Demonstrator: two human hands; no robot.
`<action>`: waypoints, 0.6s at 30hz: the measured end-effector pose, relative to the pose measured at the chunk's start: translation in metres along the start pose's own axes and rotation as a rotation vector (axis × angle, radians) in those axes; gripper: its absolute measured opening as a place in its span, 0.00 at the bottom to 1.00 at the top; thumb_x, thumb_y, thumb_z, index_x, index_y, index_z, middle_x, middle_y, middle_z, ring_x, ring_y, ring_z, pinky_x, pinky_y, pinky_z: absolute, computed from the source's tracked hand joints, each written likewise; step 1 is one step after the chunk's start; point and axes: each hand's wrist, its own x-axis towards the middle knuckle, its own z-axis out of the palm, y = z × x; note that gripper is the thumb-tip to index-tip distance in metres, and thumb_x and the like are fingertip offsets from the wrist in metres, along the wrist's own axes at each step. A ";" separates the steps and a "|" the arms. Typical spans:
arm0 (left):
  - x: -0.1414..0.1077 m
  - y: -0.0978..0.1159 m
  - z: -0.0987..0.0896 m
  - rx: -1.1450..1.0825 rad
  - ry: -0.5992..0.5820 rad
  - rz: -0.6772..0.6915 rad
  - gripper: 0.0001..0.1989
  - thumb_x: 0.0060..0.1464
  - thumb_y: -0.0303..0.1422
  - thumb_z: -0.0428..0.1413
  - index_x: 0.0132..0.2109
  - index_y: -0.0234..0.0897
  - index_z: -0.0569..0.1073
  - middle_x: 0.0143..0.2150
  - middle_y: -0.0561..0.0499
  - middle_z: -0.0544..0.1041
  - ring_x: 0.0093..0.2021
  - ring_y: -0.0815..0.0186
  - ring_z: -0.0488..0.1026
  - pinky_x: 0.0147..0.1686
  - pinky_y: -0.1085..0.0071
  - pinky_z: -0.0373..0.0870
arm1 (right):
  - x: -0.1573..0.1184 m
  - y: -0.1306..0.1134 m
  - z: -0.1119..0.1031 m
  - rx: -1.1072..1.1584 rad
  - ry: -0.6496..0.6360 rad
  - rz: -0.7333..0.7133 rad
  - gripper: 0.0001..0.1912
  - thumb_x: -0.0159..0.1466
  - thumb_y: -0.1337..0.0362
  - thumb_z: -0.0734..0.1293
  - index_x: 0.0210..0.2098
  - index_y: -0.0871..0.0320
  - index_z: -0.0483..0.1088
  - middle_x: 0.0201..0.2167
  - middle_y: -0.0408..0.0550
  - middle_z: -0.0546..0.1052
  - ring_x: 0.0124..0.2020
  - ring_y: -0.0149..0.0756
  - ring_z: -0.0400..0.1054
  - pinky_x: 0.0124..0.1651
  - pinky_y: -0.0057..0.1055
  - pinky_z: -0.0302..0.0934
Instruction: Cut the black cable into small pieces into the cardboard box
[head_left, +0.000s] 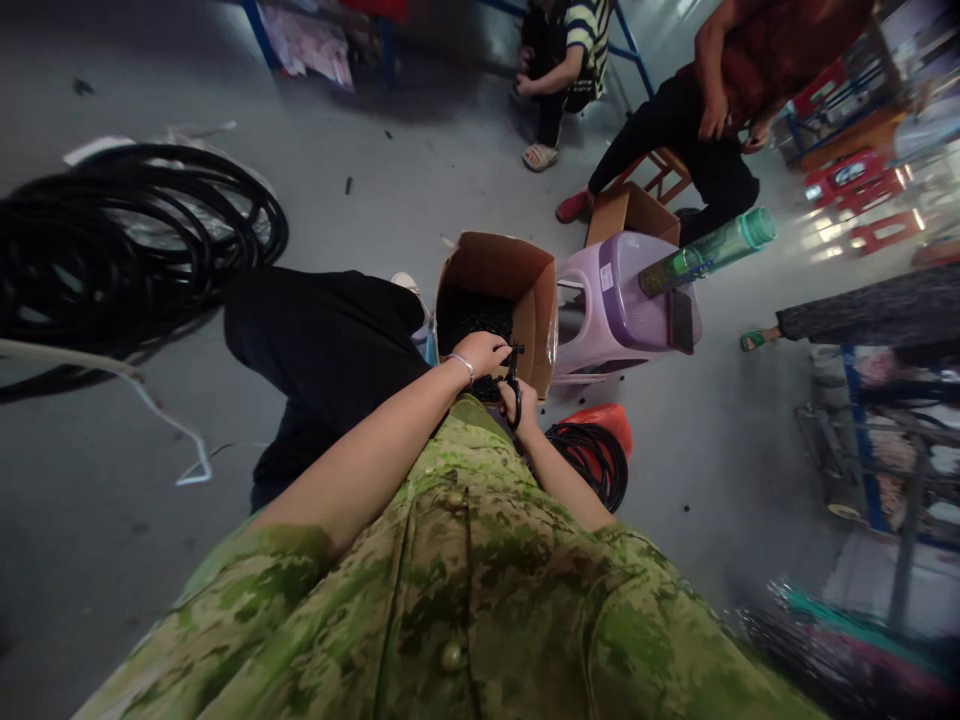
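Over a cardboard box [541, 325] between my knees, my left hand [480, 352] pinches a small black piece [519, 349] at its fingertips. The fine shape of that piece is too small to make out. My right hand [525, 405] is closed on black-handled scissors [514, 390], fingers through the loops and blades pointing towards the piece. The blades are hard to tell from the dark things behind them. Many small black pieces [476, 312] lie in the box below both hands.
Left lies a large coil of black tubing [202, 200]. A purple stool [626, 260] bearing a green bottle [709, 255] and a dark phone-like slab [681, 322] stands right of the box. Black cord [607, 465] lies by a red bag [611, 425]. Two people sit ahead.
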 end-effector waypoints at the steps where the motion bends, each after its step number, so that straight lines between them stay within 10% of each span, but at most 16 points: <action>1: 0.000 0.000 0.000 0.000 -0.001 -0.002 0.19 0.59 0.38 0.47 0.43 0.35 0.81 0.42 0.46 0.82 0.40 0.63 0.74 0.36 0.74 0.64 | 0.000 0.001 0.000 0.007 -0.004 -0.002 0.20 0.58 0.48 0.65 0.21 0.56 0.62 0.11 0.38 0.62 0.15 0.29 0.58 0.22 0.25 0.54; 18: -0.001 0.001 -0.003 0.022 -0.014 -0.007 0.18 0.60 0.37 0.48 0.41 0.35 0.82 0.38 0.45 0.81 0.37 0.63 0.74 0.35 0.72 0.62 | -0.001 -0.003 -0.006 0.044 -0.109 -0.021 0.19 0.59 0.49 0.65 0.21 0.56 0.62 0.13 0.38 0.64 0.15 0.28 0.58 0.22 0.26 0.54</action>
